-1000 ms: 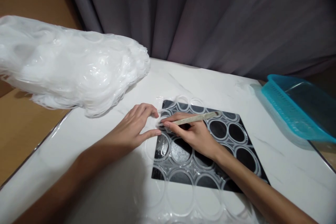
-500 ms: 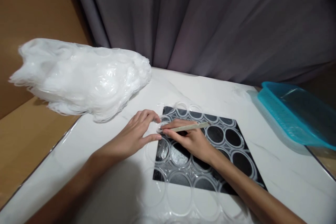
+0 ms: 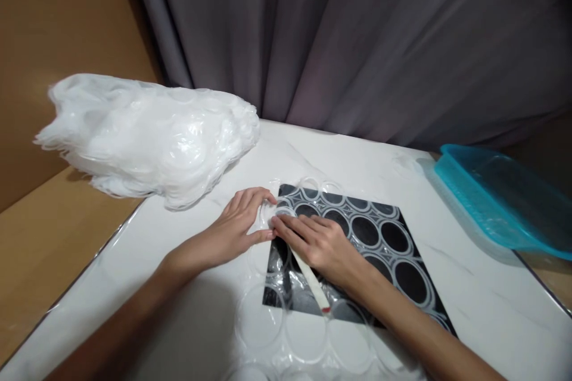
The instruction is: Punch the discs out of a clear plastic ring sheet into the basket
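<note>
A clear plastic sheet with rows of round ring outlines (image 3: 305, 357) lies over a black square board (image 3: 404, 238) and runs past its near and left edges. My left hand (image 3: 239, 220) rests at the board's upper left, thumb and fingers spread around one ring and touching the sheet. Close beside it, my right hand (image 3: 324, 244) bends over the sheet with its fingertips at the same ring. A narrow pale stick with a red end (image 3: 313, 283) comes out from under the right palm, slanting towards me. Its other end is hidden by the fingers.
A thick heap of white, ring-edged plastic sheets (image 3: 152, 137) overhangs the left edge of the white marbled table (image 3: 192, 321). To the right, a translucent blue basket (image 3: 496, 196) sits at the table's edge. A grey curtain (image 3: 313, 41) hangs behind.
My right hand has turned palm down, and the stick has swung from pointing right to pointing towards me. My left hand stays at the same ring. The view has shifted slightly.
</note>
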The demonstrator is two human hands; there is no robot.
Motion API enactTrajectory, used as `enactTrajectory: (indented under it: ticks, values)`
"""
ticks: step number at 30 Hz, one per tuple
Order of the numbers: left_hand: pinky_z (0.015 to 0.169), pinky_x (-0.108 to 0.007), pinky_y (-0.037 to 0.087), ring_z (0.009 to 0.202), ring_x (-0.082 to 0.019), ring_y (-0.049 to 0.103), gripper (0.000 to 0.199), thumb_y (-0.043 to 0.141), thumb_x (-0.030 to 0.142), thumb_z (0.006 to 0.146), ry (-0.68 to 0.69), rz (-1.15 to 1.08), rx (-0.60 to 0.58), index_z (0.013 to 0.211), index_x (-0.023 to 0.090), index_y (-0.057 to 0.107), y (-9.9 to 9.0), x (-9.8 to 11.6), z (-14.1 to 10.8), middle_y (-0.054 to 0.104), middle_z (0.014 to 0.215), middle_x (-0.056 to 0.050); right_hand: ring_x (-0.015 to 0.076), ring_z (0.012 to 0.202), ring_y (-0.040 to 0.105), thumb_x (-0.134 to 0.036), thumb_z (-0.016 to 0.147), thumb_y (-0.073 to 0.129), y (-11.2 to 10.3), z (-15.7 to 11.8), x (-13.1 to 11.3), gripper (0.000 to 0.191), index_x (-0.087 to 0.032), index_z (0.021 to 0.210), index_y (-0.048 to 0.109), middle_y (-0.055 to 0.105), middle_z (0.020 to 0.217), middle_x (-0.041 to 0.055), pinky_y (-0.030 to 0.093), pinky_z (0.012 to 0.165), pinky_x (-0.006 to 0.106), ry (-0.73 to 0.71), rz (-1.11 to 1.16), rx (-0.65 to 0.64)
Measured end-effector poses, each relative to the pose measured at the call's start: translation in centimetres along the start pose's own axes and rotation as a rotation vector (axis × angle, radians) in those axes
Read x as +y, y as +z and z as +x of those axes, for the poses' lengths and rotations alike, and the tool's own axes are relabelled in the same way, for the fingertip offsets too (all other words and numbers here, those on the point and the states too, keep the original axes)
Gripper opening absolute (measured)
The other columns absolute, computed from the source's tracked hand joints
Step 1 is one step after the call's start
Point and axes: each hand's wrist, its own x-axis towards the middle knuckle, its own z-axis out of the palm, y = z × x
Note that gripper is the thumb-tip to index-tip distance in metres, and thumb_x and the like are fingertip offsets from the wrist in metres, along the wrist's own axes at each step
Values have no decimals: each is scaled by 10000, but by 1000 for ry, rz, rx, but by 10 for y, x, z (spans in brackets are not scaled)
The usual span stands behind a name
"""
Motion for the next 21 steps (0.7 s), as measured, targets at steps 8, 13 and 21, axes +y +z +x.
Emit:
enactTrajectory:
  ticks: [8,13,21]
  values:
    - [1276,-580,266,1550,-341,231,830,578,610,1003,-58,7,-42,1661,420,109,-1,-1,-3,281,1677,-56,212,1017,729,-174,1086,578,-19,5,47,303,-225,1368,676,740,1229,71,612,850,378,422,301,460]
    - [1288,-631,214,1593,-349,159,856,561,635,1002,-140,-27,-89,1661,478,39,-3,1,-6,208,1716,-27,185,714,667,-370,1101,570,-46,-16,85,275,-220,1243,752,767,996,59,535,638,334,822,330,687]
    - [1268,-656,246,1593,-352,212,751,482,617,1039,-114,13,-51,1662,478,85,2,-4,-8,242,1718,-37,299,1033,728,-417,1138,377,-65,-139,198,475,-134,1302,720,736,1253,157,552,885,394,912,-277,399]
